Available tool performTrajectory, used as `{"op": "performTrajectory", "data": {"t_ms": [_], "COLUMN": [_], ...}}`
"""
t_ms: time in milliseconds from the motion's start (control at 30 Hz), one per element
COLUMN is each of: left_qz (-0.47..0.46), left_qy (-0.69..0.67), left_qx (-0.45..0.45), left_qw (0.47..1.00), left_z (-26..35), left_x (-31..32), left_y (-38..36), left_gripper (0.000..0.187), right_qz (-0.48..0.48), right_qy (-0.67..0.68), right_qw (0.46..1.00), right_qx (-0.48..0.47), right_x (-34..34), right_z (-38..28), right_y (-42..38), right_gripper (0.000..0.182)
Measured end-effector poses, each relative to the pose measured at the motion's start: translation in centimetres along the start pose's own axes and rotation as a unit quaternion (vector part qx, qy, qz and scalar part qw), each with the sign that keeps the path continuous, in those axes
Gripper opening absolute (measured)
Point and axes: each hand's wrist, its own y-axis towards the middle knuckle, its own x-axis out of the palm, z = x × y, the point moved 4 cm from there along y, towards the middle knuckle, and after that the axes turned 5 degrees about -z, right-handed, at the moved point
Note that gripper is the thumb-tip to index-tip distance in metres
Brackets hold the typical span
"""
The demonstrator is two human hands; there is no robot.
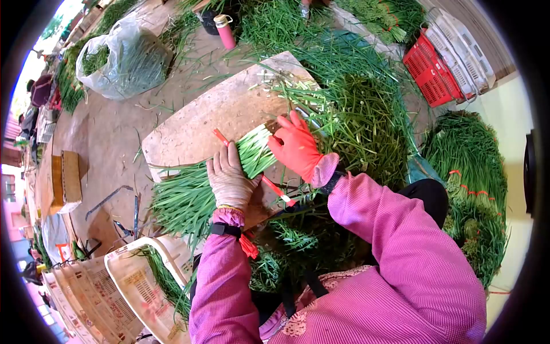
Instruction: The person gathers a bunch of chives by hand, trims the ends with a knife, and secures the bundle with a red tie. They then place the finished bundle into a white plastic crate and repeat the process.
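A bunch of green chives [189, 189] lies across a wooden board, its pale stem ends pointing to the upper right. My left hand [228, 178], in a pale glove, presses over the bunch with its fingers across the stalks. A red tie strip [277, 191] runs beneath the bunch, and its other end shows above my left fingers. My right hand [299, 148], in an orange-red glove, is at the pale stem ends with its fingers apart. Beside it is a narrow metallic edge [309, 117], partly hidden by chives.
The board [200, 123] carries cut stem bits at its far end. Loose chives [366, 120] are heaped to the right, with tied bunches [467, 189] beyond. A plastic bag [129, 63], pink bottle [225, 33], red crate [432, 69] and white crates [94, 292] stand around.
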Motion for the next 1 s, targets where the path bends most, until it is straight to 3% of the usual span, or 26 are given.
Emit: {"op": "performTrajectory", "data": {"t_ms": [100,167,200,267,300,333,367,433,500,533,567,633,700,733,767,833,900,1000], "left_qz": [-0.018,0.023,0.03,-0.005,0.044,-0.062,-0.012,-0.008,-0.061,-0.007,-0.067,-0.098,-0.013,0.026,0.028,0.143,0.207,0.269], "left_qy": [-0.012,-0.014,-0.005,-0.08,-0.031,-0.039,-0.023,0.017,-0.041,-0.052,-0.07,-0.117,-0.134,-0.162,-0.159,-0.279,-0.307,-0.239], "left_qx": [-0.013,-0.007,-0.033,-0.012,-0.023,-0.048,-0.047,-0.077,-0.069,-0.059,-0.068,-0.067,-0.075,-0.09,-0.109,-0.125,-0.154,-0.296], "left_qw": [1.0,1.0,0.999,0.997,0.998,0.996,0.999,0.997,0.995,0.997,0.993,0.986,0.988,0.982,0.981,0.941,0.916,0.885], "left_z": [-0.2,0.0,0.2,-0.1,0.0,-0.6,-0.9,-0.7,-1.0,-0.9,-0.7,-0.5,-1.0,-1.4,-2.3,-4.9,-7.6,-11.1], "left_x": [0.5,0.0,-0.3,-0.7,-1.8,-0.8,0.1,1.3,0.5,1.1,-0.6,-3.5,-6.8,-10.1,-12.3,-16.5,-20.2,-20.6], "left_y": [0.1,-0.1,0.3,0.9,0.1,0.7,0.3,0.7,0.5,0.1,-0.1,-1.1,-3.2,-5.3,-7.6,-12.9,-20.5,-32.2], "left_gripper": [0.107,0.097,0.097,0.077,0.08,0.088,0.094,0.102,0.116,0.124,0.13,0.131,0.128,0.112,0.112,0.089,0.071,0.052], "right_qz": [-0.017,0.116,0.099,0.043,-0.012,-0.079,-0.15,-0.163,-0.112,-0.08,-0.08,-0.065,-0.083,-0.099,-0.108,-0.145,-0.164,-0.165], "right_qy": [0.014,-0.016,-0.034,-0.031,-0.059,-0.112,-0.154,-0.174,-0.19,-0.176,-0.173,-0.134,-0.099,-0.067,-0.059,-0.045,-0.035,-0.02], "right_qw": [1.0,0.992,0.991,0.982,0.972,0.954,0.935,0.939,0.94,0.942,0.938,0.94,0.935,0.933,0.927,0.925,0.921,0.909], "right_qx": [0.003,-0.054,-0.08,-0.179,-0.226,-0.268,-0.283,-0.248,-0.259,-0.273,-0.291,-0.306,-0.332,-0.341,-0.354,-0.347,-0.351,-0.381], "right_x": [-0.2,-2.3,-3.8,-5.1,-4.6,-2.8,0.6,1.6,0.5,-0.5,-1.5,-3.7,-4.5,-4.7,-4.8,-4.8,-5.3,-3.4], "right_z": [-0.3,-0.9,-2.2,-5.5,-7.4,-7.8,-6.1,-5.3,-6.2,-6.8,-7.6,-8.3,-8.8,-8.6,-8.5,-8.4,-10.6,-12.4], "right_y": [0.9,1.7,2.0,1.8,1.5,1.0,0.3,-0.2,0.0,0.0,-0.1,-0.6,-1.3,-1.9,-2.6,-4.0,-5.5,-7.4], "right_gripper": [0.019,0.01,0.015,0.039,0.047,0.049,0.052,0.062,0.061,0.06,0.06,0.055,0.052,0.049,0.049,0.042,0.039,0.037]}}
